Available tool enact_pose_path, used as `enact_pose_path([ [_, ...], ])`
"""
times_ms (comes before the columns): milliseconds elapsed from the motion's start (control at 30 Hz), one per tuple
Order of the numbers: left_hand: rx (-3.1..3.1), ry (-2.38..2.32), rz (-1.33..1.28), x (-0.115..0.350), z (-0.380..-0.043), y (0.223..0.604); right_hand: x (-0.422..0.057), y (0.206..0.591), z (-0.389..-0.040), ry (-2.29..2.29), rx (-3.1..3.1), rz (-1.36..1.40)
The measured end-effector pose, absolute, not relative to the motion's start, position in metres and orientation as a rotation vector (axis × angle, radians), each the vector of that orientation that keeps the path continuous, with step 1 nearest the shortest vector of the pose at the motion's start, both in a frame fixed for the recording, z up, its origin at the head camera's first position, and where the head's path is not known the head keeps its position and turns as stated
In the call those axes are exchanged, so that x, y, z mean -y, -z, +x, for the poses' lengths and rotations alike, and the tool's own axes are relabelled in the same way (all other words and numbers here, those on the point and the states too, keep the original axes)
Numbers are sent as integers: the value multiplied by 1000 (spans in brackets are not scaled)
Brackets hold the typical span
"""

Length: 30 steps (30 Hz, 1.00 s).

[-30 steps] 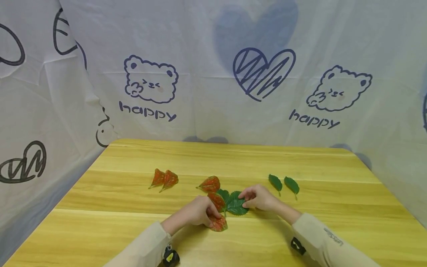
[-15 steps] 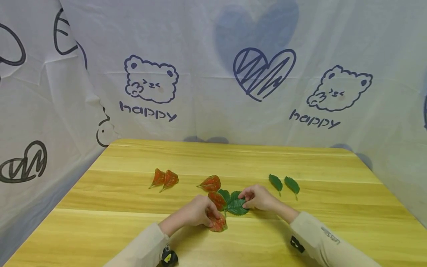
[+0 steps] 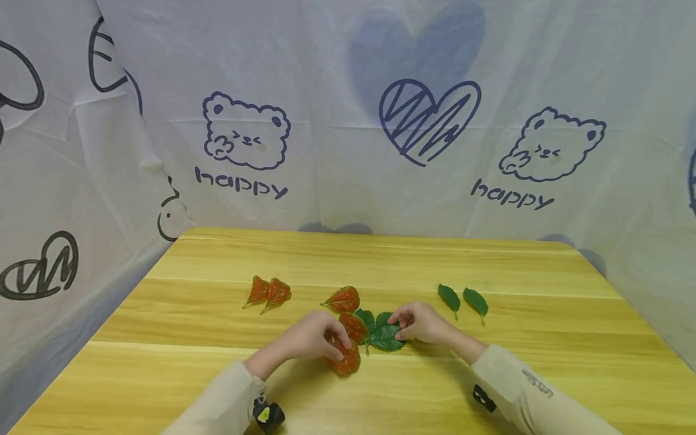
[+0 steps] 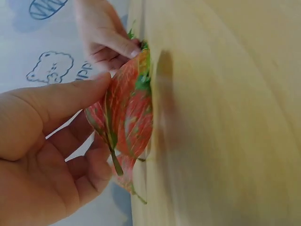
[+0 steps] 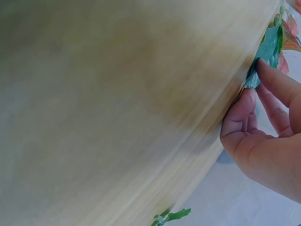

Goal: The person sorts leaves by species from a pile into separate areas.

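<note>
My left hand [image 3: 318, 338] pinches a red leaf [image 3: 346, 364] with green edging between thumb and fingers, close over the table. In the left wrist view that red leaf [image 4: 101, 115] has its stem pointing down, and other red leaves overlap behind it. My right hand [image 3: 421, 322] pinches the right edge of a green serrated leaf [image 3: 385, 337]; the right wrist view has thumb and fingers on the green leaf's edge [image 5: 268, 49]. A second green leaf [image 3: 365, 317] touches it on the left, partly covered by a red leaf [image 3: 353, 328]. Another red leaf [image 3: 344, 299] lies just above.
Two red leaves [image 3: 269, 292] lie side by side at the left of the wooden table [image 3: 217, 254]. Two small green leaves, one nearer [image 3: 448, 297] and one farther right [image 3: 476, 302], lie apart at the right. A printed white cloth [image 3: 337, 169] hangs behind the table.
My left hand has shifted slightly left and up with its red leaf, which has moved away from the green leaves and shows more of its face. My right hand has stayed in place.
</note>
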<state>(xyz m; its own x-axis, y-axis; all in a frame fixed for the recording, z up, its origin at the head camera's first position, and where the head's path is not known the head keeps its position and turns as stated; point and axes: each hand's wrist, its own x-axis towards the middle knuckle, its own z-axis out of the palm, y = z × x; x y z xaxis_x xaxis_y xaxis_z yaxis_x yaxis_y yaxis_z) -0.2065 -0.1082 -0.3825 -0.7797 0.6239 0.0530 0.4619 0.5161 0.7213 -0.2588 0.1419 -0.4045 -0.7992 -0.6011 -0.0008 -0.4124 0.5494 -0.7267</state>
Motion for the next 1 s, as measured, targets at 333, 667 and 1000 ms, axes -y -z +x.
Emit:
enact_pose_path([
  [333, -2608, -1216, 805, 130, -211, 369, -142, 407, -259, 1100, -2541, -829],
  [667, -2846, -1179, 601, 153, -223, 357, -142, 407, -258, 1096, -2542, -846],
  [1000, -2993, -1130, 330, 164, -240, 361, -142, 406, -258, 1105, -2537, -826],
])
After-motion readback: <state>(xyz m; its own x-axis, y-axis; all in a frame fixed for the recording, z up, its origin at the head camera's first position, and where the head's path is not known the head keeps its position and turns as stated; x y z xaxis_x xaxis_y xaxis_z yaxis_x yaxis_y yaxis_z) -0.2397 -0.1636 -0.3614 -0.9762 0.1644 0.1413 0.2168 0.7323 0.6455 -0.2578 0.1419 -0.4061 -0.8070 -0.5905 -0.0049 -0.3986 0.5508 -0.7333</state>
